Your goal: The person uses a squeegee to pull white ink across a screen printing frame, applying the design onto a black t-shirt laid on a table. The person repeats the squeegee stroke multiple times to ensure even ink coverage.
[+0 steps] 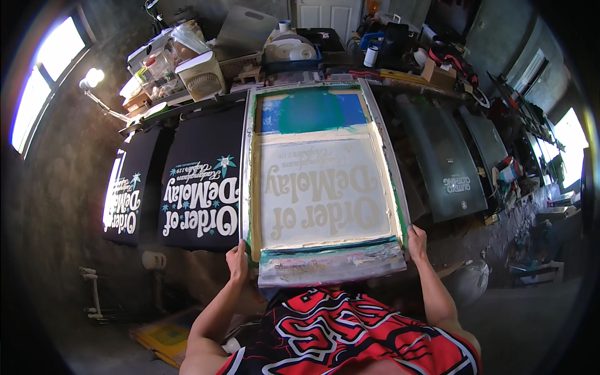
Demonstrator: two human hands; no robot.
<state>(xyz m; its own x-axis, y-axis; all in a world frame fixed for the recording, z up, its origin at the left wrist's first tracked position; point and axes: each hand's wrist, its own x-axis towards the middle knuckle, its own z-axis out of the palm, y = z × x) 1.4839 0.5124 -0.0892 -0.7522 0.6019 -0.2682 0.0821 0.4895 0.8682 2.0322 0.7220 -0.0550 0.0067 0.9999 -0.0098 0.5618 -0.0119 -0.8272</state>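
Observation:
A screen printing frame [403, 181] lies lengthwise in front of me, its mesh [319, 156] carrying faint reversed lettering in tan on pale white. Tape and dried ink line its borders, and blue with a teal patch shows at the far end. My left hand [237, 262] is closed round the frame's near left edge. On the opposite side, my right hand [417, 244] grips the near right edge. Streaks of teal and dark ink cross the near end [331, 269]. Whatever lies beneath the frame is hidden by it.
Two black shirts with white lettering and teal leaves, one nearer [200, 187] and one farther left [132, 187], lie beside the frame. Dark boards [437, 162] stand to the right. A cluttered bench with a fan heater [201, 76] and a white cup [371, 56] runs behind.

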